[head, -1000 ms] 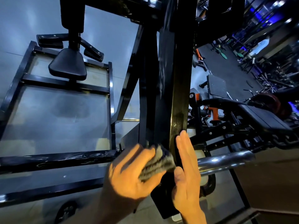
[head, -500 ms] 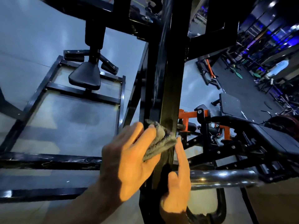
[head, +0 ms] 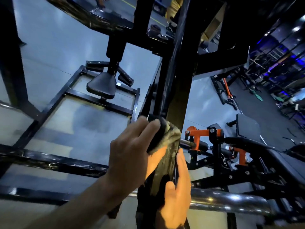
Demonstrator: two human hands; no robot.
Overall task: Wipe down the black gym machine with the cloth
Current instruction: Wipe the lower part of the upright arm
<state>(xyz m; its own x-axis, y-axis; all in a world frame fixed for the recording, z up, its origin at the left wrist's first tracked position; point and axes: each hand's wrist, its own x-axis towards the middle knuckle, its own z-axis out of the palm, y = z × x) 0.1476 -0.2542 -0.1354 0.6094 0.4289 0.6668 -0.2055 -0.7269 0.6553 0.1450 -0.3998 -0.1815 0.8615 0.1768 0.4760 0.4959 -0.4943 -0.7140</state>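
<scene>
While left hand (head: 132,156) grips cloth (head: 170,138), right hand (head: 176,194) flat

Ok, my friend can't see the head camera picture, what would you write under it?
A left hand presses a grey cloth against a black gym machine's upright post; the right hand steadies it below.

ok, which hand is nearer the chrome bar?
Right. The right hand rests flat on the black post, just above the chrome bar. The left hand grips the cloth higher up the post.
</scene>
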